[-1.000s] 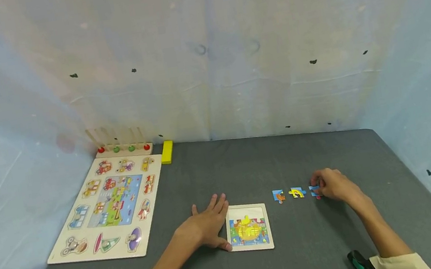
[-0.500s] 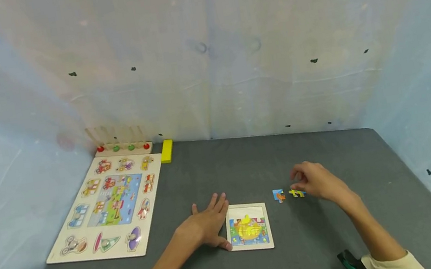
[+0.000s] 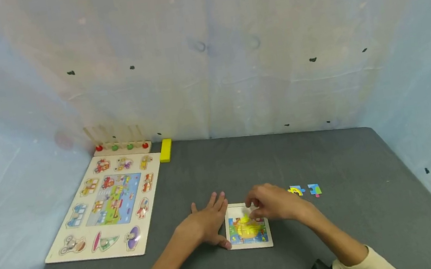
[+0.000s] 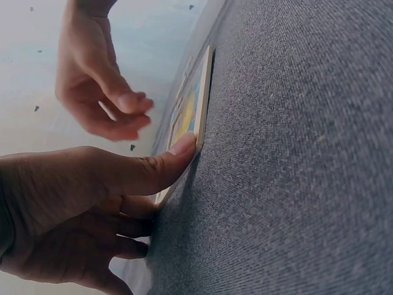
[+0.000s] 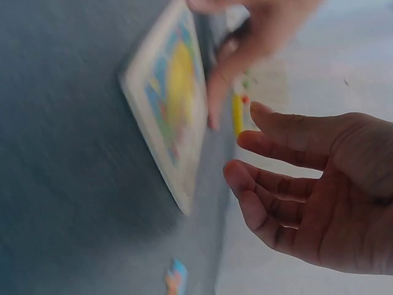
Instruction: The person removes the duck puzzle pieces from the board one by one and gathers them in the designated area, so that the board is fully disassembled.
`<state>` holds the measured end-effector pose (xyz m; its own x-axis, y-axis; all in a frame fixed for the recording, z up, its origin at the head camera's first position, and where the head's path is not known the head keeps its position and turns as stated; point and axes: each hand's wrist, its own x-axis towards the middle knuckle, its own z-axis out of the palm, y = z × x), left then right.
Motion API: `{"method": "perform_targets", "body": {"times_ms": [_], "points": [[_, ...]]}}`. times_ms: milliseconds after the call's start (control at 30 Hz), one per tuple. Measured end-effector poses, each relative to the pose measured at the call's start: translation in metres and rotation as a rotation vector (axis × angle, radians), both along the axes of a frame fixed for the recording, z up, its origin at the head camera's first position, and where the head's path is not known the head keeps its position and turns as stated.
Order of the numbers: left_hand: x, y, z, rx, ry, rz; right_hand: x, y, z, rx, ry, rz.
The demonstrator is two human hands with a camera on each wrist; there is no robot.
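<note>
A small wooden jigsaw tray (image 3: pixel 252 246), partly filled with a yellow-and-blue picture, lies on the grey table. My left hand (image 3: pixel 206 224) rests at its left side, fingers spread and straight; in the left wrist view the thumb (image 4: pixel 183 144) touches the tray's near corner. Over the tray's upper right is my right hand (image 3: pixel 273 201), its fingers loosely bent with nothing visible between them in the right wrist view. One blue-and-orange puzzle piece (image 5: pixel 176 278) lies on the table there, hidden under the hand in the head view. To the right are a yellow-and-blue piece (image 3: pixel 296 190) and a blue-green piece (image 3: pixel 315 189).
A large wooden picture board (image 3: pixel 91 256) with knobbed pieces lies at the left. Behind it stand a peg rack (image 3: pixel 122 148) with red and green beads and a yellow block (image 3: pixel 165 151). Pale sheeting (image 3: pixel 270 50) walls the table at the back and sides.
My right hand has let go of the rightmost puzzle piece and moved left over the loose pieces to above the tray. My left hand has stayed at the tray's side.
</note>
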<state>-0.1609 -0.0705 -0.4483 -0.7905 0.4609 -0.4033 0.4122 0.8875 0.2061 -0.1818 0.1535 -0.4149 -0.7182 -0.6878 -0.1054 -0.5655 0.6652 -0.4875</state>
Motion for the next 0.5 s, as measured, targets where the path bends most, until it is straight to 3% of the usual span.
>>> {"method": "perform_targets", "body": {"times_ms": [233, 500], "points": [[0.002, 0.000, 0.001, 0.000, 0.011, -0.002, 0.013, -0.023, -0.020, 0.058, -0.058, -0.058], [0.000, -0.001, 0.000, -0.003, -0.007, -0.006, 0.018, -0.032, -0.024, 0.101, 0.002, -0.039]]}}
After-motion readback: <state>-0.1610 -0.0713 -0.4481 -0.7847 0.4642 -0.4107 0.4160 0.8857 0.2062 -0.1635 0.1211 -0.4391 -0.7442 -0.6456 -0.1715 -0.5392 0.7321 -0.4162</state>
